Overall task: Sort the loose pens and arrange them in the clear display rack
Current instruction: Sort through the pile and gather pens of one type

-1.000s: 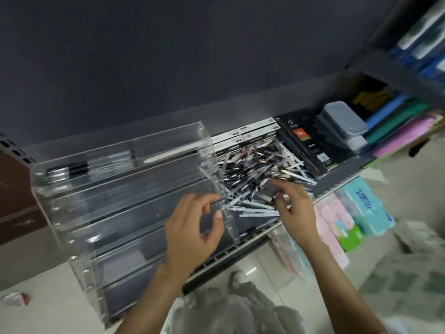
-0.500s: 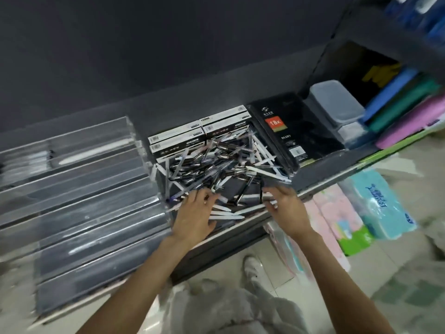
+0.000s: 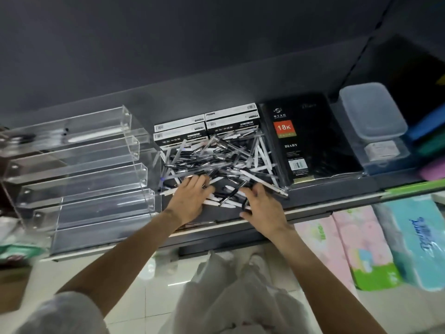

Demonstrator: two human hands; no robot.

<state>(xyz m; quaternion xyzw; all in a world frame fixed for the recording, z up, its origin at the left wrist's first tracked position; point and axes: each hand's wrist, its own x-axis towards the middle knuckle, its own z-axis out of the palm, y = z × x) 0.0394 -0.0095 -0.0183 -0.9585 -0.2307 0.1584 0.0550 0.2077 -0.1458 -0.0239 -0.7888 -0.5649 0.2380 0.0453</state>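
Note:
A heap of loose black and white pens lies on the dark shelf, between the clear tiered display rack on the left and a black diary on the right. The rack's top tier holds a white pen and a couple of dark pens; its lower tiers look empty. My left hand lies palm down on the near left edge of the heap, fingers spread over pens. At the near right edge, my right hand has its fingers curled, with a black pen pinched by the thumb.
Black-and-white pen boxes stand behind the heap. A black "18K DIARY" book and a lidded plastic box lie to the right. The shelf's front edge runs under my wrists. Tissue packs sit below on the right.
My left hand has left the rack's front and moved right onto the pen heap. My right hand has drawn back to the heap's near edge. The view has swung right.

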